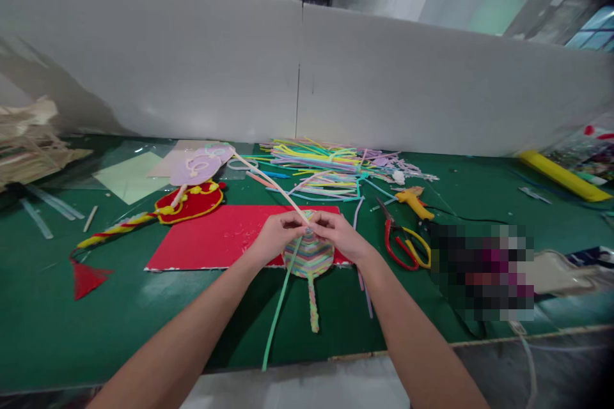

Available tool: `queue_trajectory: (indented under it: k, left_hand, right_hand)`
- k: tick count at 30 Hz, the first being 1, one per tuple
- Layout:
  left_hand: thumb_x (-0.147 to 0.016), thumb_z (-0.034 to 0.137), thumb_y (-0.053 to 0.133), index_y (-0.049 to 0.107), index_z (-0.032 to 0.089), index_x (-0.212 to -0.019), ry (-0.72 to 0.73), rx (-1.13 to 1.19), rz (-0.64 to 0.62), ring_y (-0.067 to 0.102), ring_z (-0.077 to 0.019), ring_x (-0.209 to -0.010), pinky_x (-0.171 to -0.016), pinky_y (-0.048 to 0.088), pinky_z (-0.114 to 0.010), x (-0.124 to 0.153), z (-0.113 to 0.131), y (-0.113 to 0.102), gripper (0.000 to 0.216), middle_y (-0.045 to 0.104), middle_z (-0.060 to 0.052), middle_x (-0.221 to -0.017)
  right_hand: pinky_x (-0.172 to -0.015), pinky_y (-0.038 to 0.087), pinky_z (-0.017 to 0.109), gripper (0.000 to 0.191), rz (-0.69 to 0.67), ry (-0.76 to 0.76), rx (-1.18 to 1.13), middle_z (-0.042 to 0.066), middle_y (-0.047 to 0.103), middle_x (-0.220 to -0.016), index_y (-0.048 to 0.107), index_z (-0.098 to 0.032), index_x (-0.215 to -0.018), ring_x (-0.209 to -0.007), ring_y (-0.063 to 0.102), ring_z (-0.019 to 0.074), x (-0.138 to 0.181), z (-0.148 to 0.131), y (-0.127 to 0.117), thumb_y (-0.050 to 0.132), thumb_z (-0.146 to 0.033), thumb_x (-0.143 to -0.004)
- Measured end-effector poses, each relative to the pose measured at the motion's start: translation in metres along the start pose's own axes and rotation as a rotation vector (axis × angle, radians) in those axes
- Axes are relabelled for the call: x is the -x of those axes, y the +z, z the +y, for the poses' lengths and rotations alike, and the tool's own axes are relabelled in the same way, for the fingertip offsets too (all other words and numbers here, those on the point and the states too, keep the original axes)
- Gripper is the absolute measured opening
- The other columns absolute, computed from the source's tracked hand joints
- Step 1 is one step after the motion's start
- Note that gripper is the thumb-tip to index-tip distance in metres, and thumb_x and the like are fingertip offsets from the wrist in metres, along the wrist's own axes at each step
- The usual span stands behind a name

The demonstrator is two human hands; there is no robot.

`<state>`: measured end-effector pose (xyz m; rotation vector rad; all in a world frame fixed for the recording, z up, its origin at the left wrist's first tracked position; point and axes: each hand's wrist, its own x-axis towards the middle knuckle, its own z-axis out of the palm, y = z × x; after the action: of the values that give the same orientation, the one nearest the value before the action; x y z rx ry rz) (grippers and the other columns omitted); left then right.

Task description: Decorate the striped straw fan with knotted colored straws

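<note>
A round fan [314, 263] with wavy pastel stripes lies at the front of the red board, its twisted handle [313, 307] pointing towards me. My left hand [279, 233] and my right hand [338, 233] meet over the fan's upper part, fingertips pinched. Between them they grip the end of a pale pink pipe cleaner [268, 180], which runs off to the upper left. A green pipe cleaner [278, 319] trails from below my left fingers across the fan to the table's front. The fingers hide part of the fan's top.
Pastel pipe cleaners [316, 163] are heaped at the back. A red board [201, 243] lies beneath my hands. Red-and-yellow scissors [407, 249] and a yellow-handled glue gun [415, 203] are on the right. A red, yellow-edged fan [211, 201] with a tassel [89, 278] rests left.
</note>
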<state>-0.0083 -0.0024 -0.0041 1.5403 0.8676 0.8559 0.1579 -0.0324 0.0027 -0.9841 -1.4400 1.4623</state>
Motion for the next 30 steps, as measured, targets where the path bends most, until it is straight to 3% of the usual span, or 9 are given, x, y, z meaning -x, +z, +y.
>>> queue_trajectory:
  k: [5,10,13,17,23,30]
  left_hand:
    - [-0.066,0.017,0.059,0.062,0.013,-0.068,0.107,-0.223,-0.066,0.057,-0.0141,-0.071,-0.068,0.044,-0.024,0.0,0.004,-0.004,0.005,0.064,-0.002,-0.072]
    - [-0.069,0.016,0.057,0.06,0.014,-0.069,0.207,-0.377,-0.055,0.056,-0.0127,-0.069,-0.066,0.044,-0.023,0.001,0.005,-0.002,0.003,0.06,-0.001,-0.071]
    - [-0.071,0.018,0.056,0.059,0.015,-0.073,0.258,-0.405,0.02,0.055,-0.0124,-0.071,-0.066,0.043,-0.023,0.001,0.005,-0.002,0.005,0.058,-0.001,-0.073]
    - [-0.073,0.022,0.056,0.059,0.015,-0.077,0.312,-0.41,0.081,0.055,-0.0134,-0.075,-0.068,0.044,-0.024,0.002,0.008,-0.003,0.008,0.057,-0.003,-0.078]
    - [-0.075,0.023,0.054,0.06,0.015,-0.08,0.253,-0.387,0.151,0.056,-0.0136,-0.073,-0.068,0.045,-0.024,0.002,0.008,-0.004,0.011,0.061,-0.004,-0.077]
    - [-0.078,0.026,0.049,0.06,0.016,-0.081,0.244,-0.419,0.174,0.057,-0.0128,-0.072,-0.067,0.043,-0.023,0.002,0.002,-0.001,0.014,0.062,-0.002,-0.077]
  right_hand:
    - [-0.05,0.031,0.021,0.025,0.055,-0.008,0.122,-0.002,0.05,-0.065,0.055,-0.016,-0.073,-0.056,0.042,0.0083,-0.003,0.002,0.004,0.054,-0.042,-0.075]
    - [-0.055,0.035,0.022,0.022,0.155,-0.144,0.226,-0.004,0.048,-0.062,0.051,-0.017,-0.066,-0.058,0.045,0.0088,-0.005,0.004,0.007,0.056,-0.037,-0.075]
    - [-0.045,0.033,0.02,0.022,0.206,-0.138,0.134,-0.006,0.046,-0.053,0.048,-0.018,-0.066,-0.047,0.043,0.0074,-0.007,0.006,0.006,0.057,-0.037,-0.074]
    - [-0.036,0.033,0.02,0.024,0.267,-0.063,-0.079,-0.004,0.056,-0.052,0.048,-0.019,-0.069,-0.042,0.049,0.0098,-0.009,0.01,0.006,0.06,-0.04,-0.071]
    - [-0.037,0.036,0.018,0.023,0.341,-0.073,-0.271,-0.001,0.06,-0.057,0.051,-0.017,-0.069,-0.047,0.054,0.0099,-0.012,0.014,0.012,0.062,-0.037,-0.07]
    - [-0.04,0.038,0.019,0.021,0.356,-0.096,-0.331,-0.002,0.059,-0.059,0.05,-0.018,-0.07,-0.053,0.055,0.0113,-0.013,0.013,0.019,0.063,-0.035,-0.07]
